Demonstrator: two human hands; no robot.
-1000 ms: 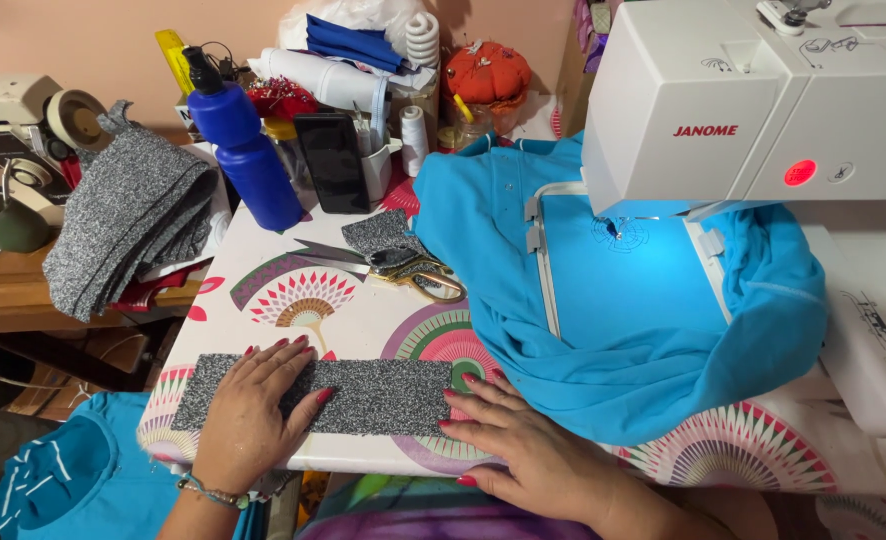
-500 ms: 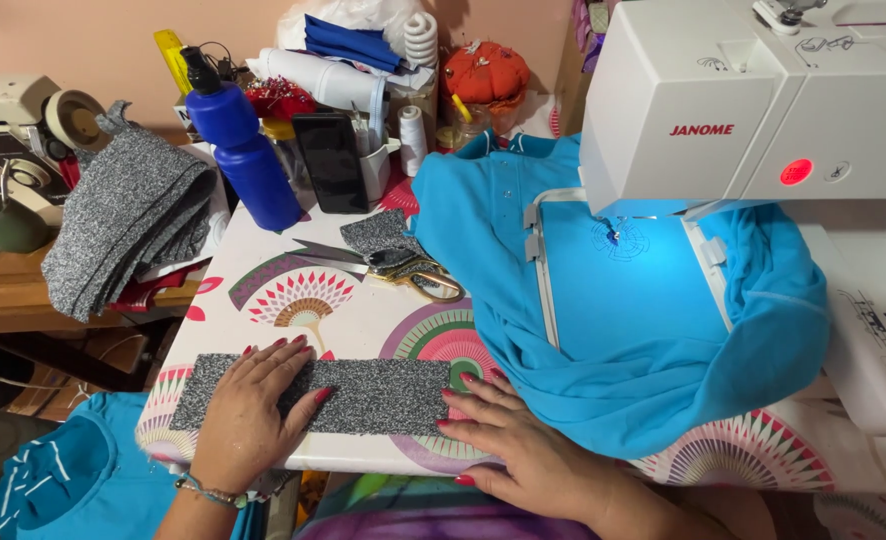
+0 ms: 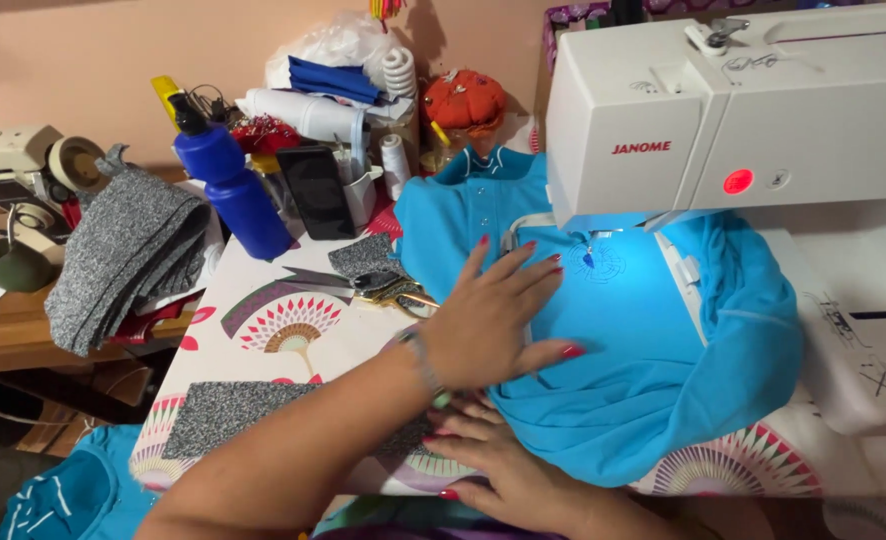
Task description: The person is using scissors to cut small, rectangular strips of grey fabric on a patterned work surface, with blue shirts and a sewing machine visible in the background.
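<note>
Hooped turquoise polo shirt (image 3: 623, 340) under the white embroidery machine (image 3: 723, 120), stitching barely begun.
Your left hand (image 3: 493, 315) lies flat, unclenched, on it; your right hand (image 3: 508, 470), released, touches its hem.

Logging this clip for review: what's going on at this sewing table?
A person lays the left hand flat on a bright blue shirt hooped under a white sewing machine. The right hand rests at the table edge on a grey speckled fabric strip. Scissors lie nearby.

Two hands (image 3: 493, 320), one turquoise shirt (image 3: 653, 370), one sewing machine (image 3: 743, 110), one blue bottle (image 3: 233, 190).
</note>
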